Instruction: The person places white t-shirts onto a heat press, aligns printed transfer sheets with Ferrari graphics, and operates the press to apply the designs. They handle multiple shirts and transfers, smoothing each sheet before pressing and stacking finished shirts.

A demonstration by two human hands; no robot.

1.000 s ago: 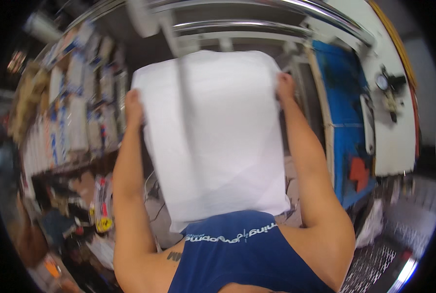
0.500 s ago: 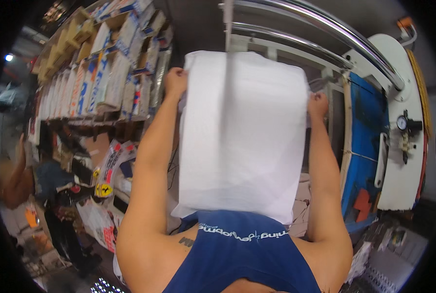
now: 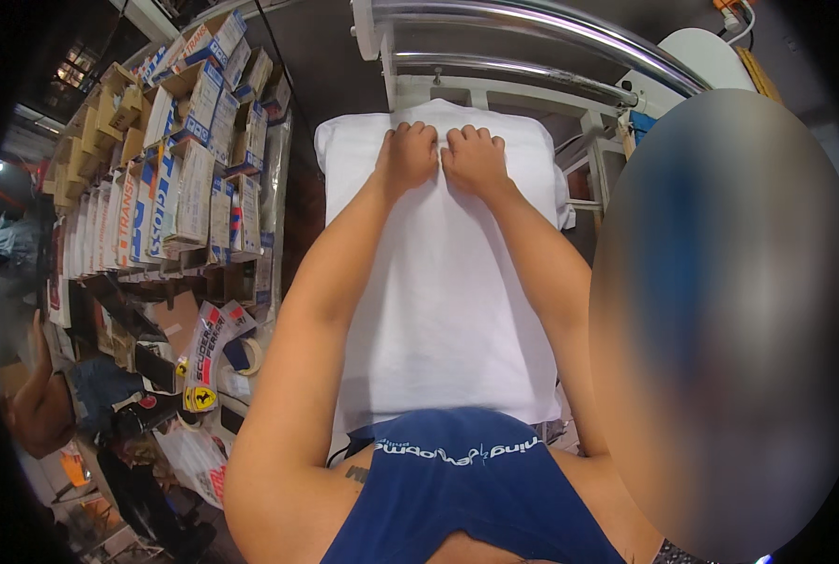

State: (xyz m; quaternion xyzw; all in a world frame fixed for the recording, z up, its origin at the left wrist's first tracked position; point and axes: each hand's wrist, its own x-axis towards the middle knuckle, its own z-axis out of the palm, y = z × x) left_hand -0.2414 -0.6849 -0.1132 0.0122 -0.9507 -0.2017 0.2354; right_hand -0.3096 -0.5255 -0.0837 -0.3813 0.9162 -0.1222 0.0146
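Observation:
A white T-shirt (image 3: 438, 310) lies spread over the flat bed of a press-like machine in front of me, its near end reaching my body. Toward its far edge, my left hand (image 3: 410, 155) rests on the cloth with fingers curled and closed on the fabric. Close beside it, almost touching, my right hand (image 3: 476, 160) is likewise curled on the cloth. A crease runs down from between the two hands. The fingertips are partly hidden, and the bed lies under the cloth.
Beyond the shirt run chrome bars (image 3: 532, 73) and a white metal frame. Shelves of open cardboard boxes (image 3: 189, 103) stand at left, above clutter with stickers (image 3: 205, 362) and a tape roll (image 3: 250, 355). Another person's arm (image 3: 39, 385) shows far left. A blurred oval hides the right side.
Both hands have moved inward from the shirt's two side edges to its middle near the far end, and now rest on top of the cloth. The view has shifted slightly.

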